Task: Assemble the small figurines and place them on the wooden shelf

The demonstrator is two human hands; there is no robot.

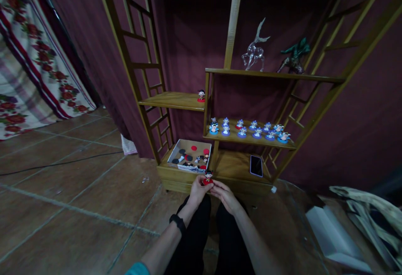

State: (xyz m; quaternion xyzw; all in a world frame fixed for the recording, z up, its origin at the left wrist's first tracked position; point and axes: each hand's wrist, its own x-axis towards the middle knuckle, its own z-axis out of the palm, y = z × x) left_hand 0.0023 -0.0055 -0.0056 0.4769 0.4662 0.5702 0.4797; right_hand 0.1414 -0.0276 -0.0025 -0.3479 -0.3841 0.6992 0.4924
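Note:
Between my hands, low in front of the shelf unit, is a small figurine [208, 176] with dark hair on a red round base. My left hand [197, 191] grips the base from the left, and my right hand [226, 195] has its fingers on the base's right side. A similar red-based figurine [201, 95] stands at the right end of the left shelf [176, 100]. Just beyond my hands, a shallow cardboard box [185, 144] holds loose figurines and several black and red discs. Two rows of small figurines [242, 132], mostly on blue or purple bases, stand on the right shelf.
A phone [256, 166] lies on the bottom shelf at right. A clear deer ornament [253, 53] and a dark green statue [295, 55] occupy the upper shelf. A white box [334, 237] sits on the floor at right. A black cable [63, 161] crosses the tiles at left.

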